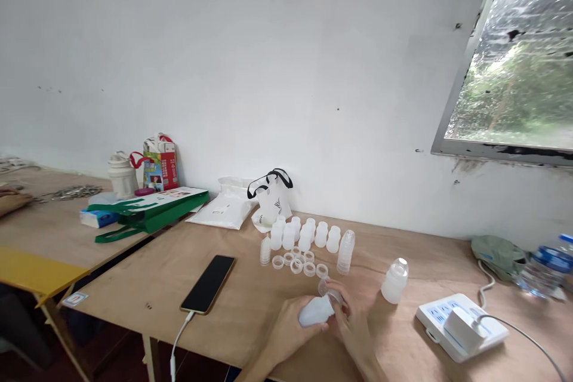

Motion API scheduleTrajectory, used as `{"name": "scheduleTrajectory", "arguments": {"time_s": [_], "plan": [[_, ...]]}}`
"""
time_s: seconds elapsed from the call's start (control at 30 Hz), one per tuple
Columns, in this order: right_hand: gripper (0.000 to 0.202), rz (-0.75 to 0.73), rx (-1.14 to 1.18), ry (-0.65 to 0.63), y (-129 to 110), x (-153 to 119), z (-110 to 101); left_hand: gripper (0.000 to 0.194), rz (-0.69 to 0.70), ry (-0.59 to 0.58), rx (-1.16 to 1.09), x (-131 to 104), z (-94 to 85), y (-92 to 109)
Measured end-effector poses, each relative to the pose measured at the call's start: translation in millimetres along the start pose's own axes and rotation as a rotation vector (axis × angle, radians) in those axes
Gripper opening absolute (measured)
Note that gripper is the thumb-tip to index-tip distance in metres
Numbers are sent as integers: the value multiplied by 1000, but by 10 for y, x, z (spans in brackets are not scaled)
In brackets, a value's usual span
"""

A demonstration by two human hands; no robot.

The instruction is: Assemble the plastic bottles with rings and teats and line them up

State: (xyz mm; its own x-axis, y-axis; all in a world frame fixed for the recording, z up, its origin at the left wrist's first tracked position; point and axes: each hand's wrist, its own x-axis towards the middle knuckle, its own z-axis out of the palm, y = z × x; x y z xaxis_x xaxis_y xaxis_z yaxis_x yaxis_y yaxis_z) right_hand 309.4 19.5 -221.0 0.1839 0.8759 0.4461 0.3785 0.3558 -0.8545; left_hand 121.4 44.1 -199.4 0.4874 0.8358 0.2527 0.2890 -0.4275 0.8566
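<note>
My left hand (289, 323) is wrapped round a frosted white baby bottle (317, 311), which lies tilted with its mouth to the right. At that mouth, my right hand (353, 317) has its fingers closed on a translucent screw ring (335, 296); whether the ring is threaded on I cannot tell. Just beyond my hands lie several loose rings (308, 269). Behind them stand several frosted bottles (321, 235) without caps. A stack of clear domed caps (345, 253) rises at their right, and a shorter stack of clear parts (265, 250) at their left. One capped bottle (394, 282) stands farther right.
A phone (208, 284) with a charging cable lies at left. At right are a power strip (463, 325) with a plugged-in charger, a water bottle (546, 265) and a grey-green cloth item (498, 255). White bags (273, 206) and a green bag (154, 215) lie toward the wall.
</note>
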Motion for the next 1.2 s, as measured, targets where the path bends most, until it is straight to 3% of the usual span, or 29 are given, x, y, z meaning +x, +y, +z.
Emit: {"name": "scheduleTrajectory", "arguments": {"time_s": [0.3, 0.57, 0.73, 0.87, 1.03, 1.2], "plan": [[43, 16, 56, -67, -39, -19, -24, 42, 15, 36, 14, -20, -9, 17], [42, -57, 14, -84, -57, -56, -16, 39, -26, 64, -52, 7, -36, 19], [38, -61, 30, -86, -55, -47, -3, 45, -80, 234, -87, 36, -28, -99], [40, 23, 174, -97, -87, -46, 15, 35, -65, 337, -35, 46, -43, -131], [48, 143, 411, -109, -199, -26, 25, 32, 79, 440, -58, 25, -66, -82], [53, 229, 426, -130, -256, 1, -22, 34, 154, 470, -70, 4, -40, -99]]}}
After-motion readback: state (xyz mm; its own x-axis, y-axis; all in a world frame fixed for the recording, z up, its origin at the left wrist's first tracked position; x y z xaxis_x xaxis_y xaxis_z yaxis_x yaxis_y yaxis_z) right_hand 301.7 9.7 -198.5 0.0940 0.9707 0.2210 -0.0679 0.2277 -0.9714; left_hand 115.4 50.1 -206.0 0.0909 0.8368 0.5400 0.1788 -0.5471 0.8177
